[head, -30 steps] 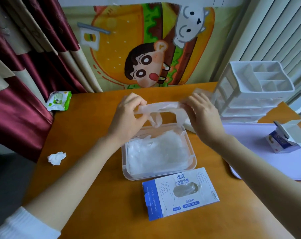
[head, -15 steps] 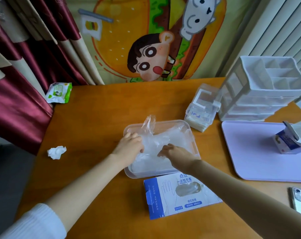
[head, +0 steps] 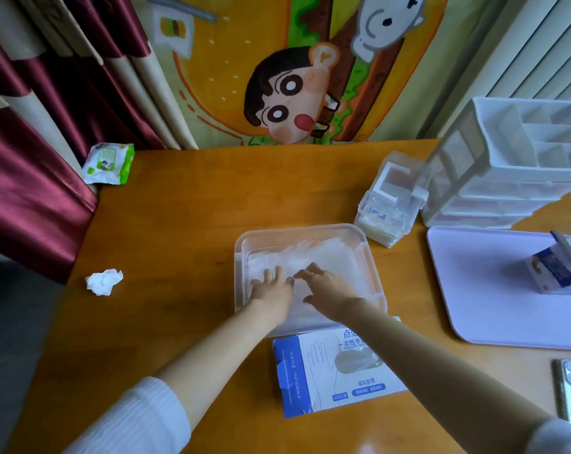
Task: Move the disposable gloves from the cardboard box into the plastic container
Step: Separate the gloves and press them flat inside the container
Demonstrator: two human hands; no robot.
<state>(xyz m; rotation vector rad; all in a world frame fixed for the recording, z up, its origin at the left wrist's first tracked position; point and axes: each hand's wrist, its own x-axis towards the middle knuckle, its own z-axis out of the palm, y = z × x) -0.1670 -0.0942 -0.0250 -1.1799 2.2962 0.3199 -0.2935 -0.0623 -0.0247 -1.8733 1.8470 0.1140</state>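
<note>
I am pressing both palms down inside the plastic container (head: 297, 228), just below the middle of the frame. My left hand (head: 272, 291) is lying flat with its fingers straight and slightly spread. My right hand (head: 326, 290) is resting just beside it, fingers stretched out and touching the same heap, gripping nothing. Under them the disposable gloves (head: 330, 253) are lying as a thin, cloudy, crinkled pile, filling most of the container's floor and rising a little toward its upper right corner.

By my reckoning the moving is well along and I am now flattening the heap so it sits below the rim. The cardboard box (head: 330, 378) is lying flat at the lower middle of the frame, touching the container's near edge, partly under my right forearm. Something pale is showing in its oval window, so I am guessing some gloves are left inside, though I cannot tell how many.

Further out on the table (head: 195, 208), a crumpled tissue (head: 104, 281) is sitting at the left and a lilac tray (head: 490, 309) at the right.
</note>
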